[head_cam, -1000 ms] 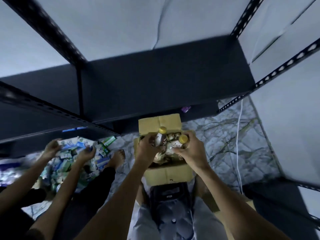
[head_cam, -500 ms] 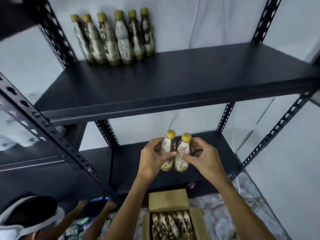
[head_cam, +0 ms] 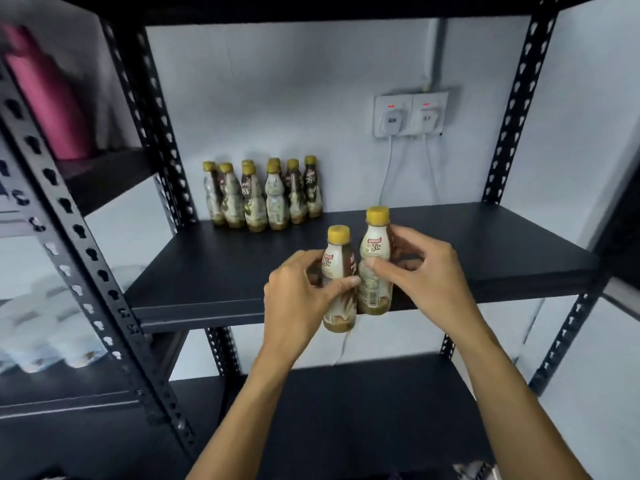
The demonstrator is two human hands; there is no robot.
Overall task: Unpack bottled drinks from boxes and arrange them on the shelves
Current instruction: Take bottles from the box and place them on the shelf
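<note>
We hold one drink in each of our hands: the left hand [head_cam: 298, 299] curls round the waist of the left bottle [head_cam: 333, 263], thumb across the front of the label, and the right hand [head_cam: 426, 271] pinches the right bottle [head_cam: 375, 247] at mid-body between thumb and fingertips. Both bottles stand upright and touch side by side at the front edge of the shelf [head_cam: 485, 244]. The left one hangs just in front of the lip with its base below the board. Whether the right one's base already rests on the board, we cannot tell. We judge these to be small, full plastic bottles: light enough for one hand each, fairly stiff, unlikely to break, but with a smooth printed sleeve that could slip in a loose pinch. The narrowed waist below the shoulder is the sensible place to grip, as we do now. The yellow caps are poorer handles. Being tall and narrow-footed, they will tip if set down carelessly, so they want placing flat beside the cluster of bottles [head_cam: 263, 199] at the back left of the shelf, without knocking that group.
</note>
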